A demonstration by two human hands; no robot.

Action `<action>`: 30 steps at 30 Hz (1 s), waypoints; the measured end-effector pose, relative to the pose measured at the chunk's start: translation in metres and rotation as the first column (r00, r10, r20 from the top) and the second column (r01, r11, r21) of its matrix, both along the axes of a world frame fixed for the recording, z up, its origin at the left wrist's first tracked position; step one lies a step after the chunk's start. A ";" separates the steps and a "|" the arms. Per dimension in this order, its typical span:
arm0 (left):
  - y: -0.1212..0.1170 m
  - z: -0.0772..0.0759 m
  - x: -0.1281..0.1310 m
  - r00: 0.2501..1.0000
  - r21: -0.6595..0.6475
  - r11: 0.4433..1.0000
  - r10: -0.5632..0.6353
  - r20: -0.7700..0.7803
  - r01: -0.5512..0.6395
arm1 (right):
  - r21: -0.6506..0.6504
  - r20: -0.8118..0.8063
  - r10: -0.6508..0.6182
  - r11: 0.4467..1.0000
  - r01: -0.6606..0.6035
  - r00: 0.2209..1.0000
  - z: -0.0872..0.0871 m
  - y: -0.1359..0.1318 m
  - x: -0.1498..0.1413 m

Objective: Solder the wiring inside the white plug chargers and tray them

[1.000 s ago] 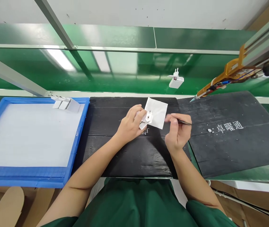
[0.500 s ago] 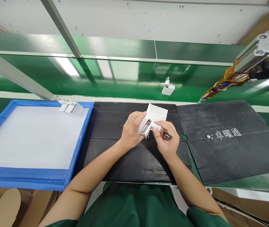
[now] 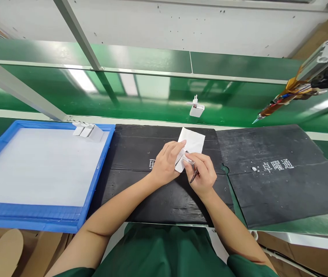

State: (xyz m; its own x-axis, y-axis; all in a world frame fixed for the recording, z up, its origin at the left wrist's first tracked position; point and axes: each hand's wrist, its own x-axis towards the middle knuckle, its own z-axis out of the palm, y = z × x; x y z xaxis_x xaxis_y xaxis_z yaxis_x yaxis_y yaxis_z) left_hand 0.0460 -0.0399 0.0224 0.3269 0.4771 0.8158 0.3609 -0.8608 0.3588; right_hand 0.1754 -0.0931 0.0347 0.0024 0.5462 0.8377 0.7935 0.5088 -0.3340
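A white charger housing [image 3: 179, 165] is gripped by my left hand [image 3: 166, 161], whose fingers wrap its left side and top. My right hand [image 3: 202, 174] is closed close beside it, pinching the white plug piece [image 3: 188, 158] against the housing. A slim black tool [image 3: 194, 176], perhaps tweezers, sticks down out of the same hand; its working end is hidden by the fingers. Beyond the hands lies a square of white paper [image 3: 194, 139] on the black mat [image 3: 140, 192]. The gap between plug piece and housing is mostly covered by my fingers.
At left, a blue tray [image 3: 94, 181] with a white liner carries white chargers [image 3: 88, 132] at its far right corner. Another charger [image 3: 197, 110] is on the green surface behind the mat. A taped dispenser arm [image 3: 276, 105] reaches in over the right mat [image 3: 293, 192], which has white crumbs [image 3: 254, 169].
My right hand has come left to the housing and taken hold of the plug piece. The charger on the green surface has shifted left; the dispenser tip has moved right.
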 end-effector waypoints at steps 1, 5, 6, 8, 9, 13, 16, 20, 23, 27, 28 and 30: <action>-0.001 0.000 0.001 1.000 -0.008 1.000 -0.002 0.012 0.002 | -0.010 -0.015 -0.008 1.000 0.008 1.000 0.000 0.000 0.000; -0.004 0.001 0.002 0.999 -0.031 1.000 -0.002 0.037 0.003 | -0.039 -0.030 -0.015 0.999 0.014 0.999 0.001 0.000 0.002; -0.004 0.001 0.002 0.999 -0.030 1.000 0.000 0.035 0.001 | -0.042 -0.033 -0.012 0.999 0.010 0.999 0.002 0.000 0.002; -0.004 0.001 0.002 1.000 -0.023 1.000 0.003 0.030 -0.002 | -0.051 -0.054 0.004 0.999 -0.007 0.999 0.002 -0.001 0.001; -0.004 0.001 0.001 1.000 -0.016 1.000 0.002 0.028 -0.002 | -0.061 -0.075 0.011 0.998 -0.016 0.997 0.003 -0.001 0.001; -0.002 0.000 0.001 0.999 0.012 1.000 -0.017 0.031 0.017 | -0.114 -0.193 0.023 0.992 -0.045 0.981 0.001 0.001 -0.001; -0.001 -0.001 0.001 0.999 0.012 1.000 -0.026 0.035 0.025 | -0.143 -0.271 0.028 0.987 -0.069 0.962 -0.003 0.002 -0.001; -0.001 -0.002 0.002 0.998 0.013 0.999 -0.036 0.059 0.035 | -0.314 -0.383 0.021 0.937 -0.151 0.924 -0.006 0.001 -0.002; -0.002 -0.003 0.004 0.994 -0.006 0.999 -0.047 0.101 0.047 | -0.381 -0.356 -0.029 0.917 -0.117 0.934 -0.005 0.001 -0.001; -0.001 -0.008 0.004 0.995 -0.044 0.996 -0.077 0.062 0.080 | -0.425 -0.324 -0.129 0.905 -0.023 0.937 -0.005 0.006 0.004; 0.000 -0.009 0.002 0.997 -0.059 0.995 -0.082 0.008 0.082 | -0.451 -0.321 -0.135 0.892 -0.026 0.937 -0.005 0.009 0.005; 0.007 -0.011 -0.002 0.992 -0.092 0.993 -0.083 -0.099 0.074 | -0.506 -0.314 -0.117 0.860 -0.062 0.942 -0.006 0.014 0.008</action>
State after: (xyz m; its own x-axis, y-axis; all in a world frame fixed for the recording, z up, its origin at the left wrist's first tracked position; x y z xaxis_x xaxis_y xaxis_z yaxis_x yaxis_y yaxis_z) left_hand 0.0442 -0.0334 0.0112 0.4458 0.5147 0.7324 0.3322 -0.8549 0.3986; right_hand 0.1835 -0.0788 0.0290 0.2448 0.8852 0.3956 0.6061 0.1788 -0.7750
